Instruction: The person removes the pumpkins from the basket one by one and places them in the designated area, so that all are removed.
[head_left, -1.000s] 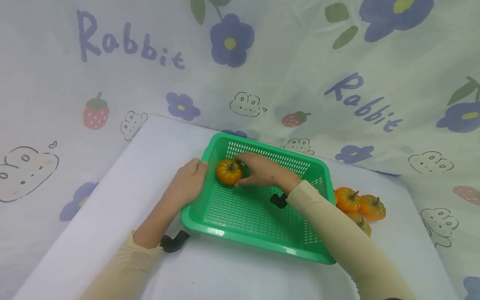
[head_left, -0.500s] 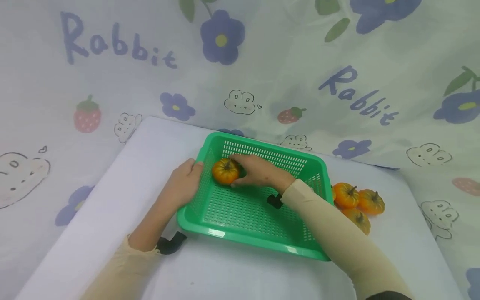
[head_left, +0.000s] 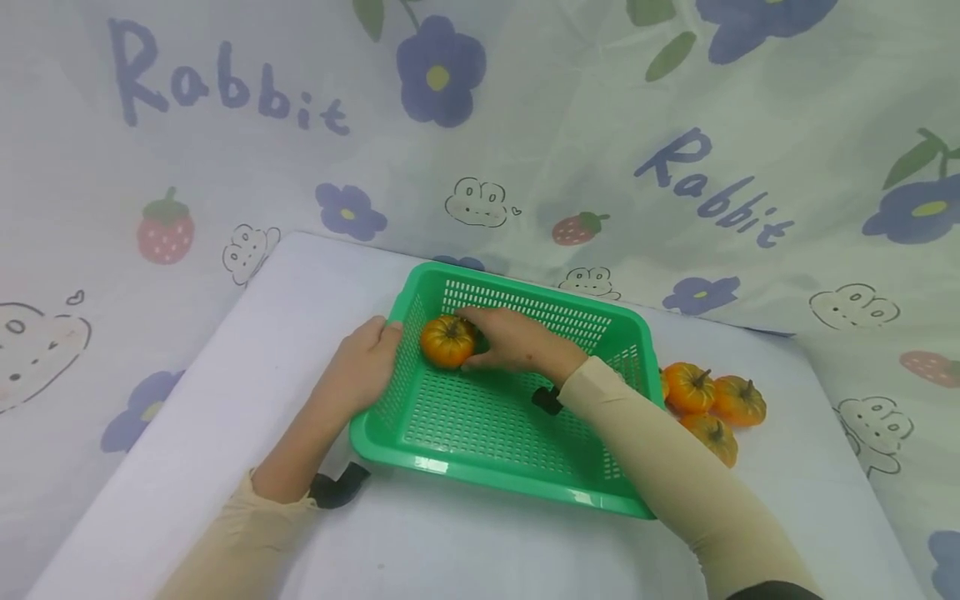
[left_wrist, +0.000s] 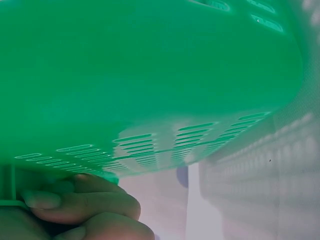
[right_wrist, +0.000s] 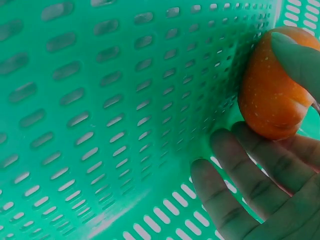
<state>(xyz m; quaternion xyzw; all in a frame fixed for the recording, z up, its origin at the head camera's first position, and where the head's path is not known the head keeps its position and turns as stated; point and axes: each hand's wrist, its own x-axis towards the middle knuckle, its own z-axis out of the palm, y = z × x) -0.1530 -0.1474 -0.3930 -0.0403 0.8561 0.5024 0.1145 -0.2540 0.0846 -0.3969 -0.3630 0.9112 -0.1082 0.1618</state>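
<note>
A green plastic basket with slotted walls stands on the white table. My left hand grips its left rim; in the left wrist view the curled fingers show under the rim, against the outer wall. Inside, near the far left corner, sits a small orange pumpkin with a short stem. My right hand reaches in and holds this pumpkin from the right. The right wrist view shows the thumb on one side of the pumpkin and fingertips at the other, close to the basket wall.
Several more small pumpkins lie bunched on the table just right of the basket, partly hidden by its rim and the right sleeve. A printed cloth hangs behind the table's far edge.
The head view has shifted slightly, so the scene sits a little farther left. Both hands and the pumpkin keep their places relative to the basket.
</note>
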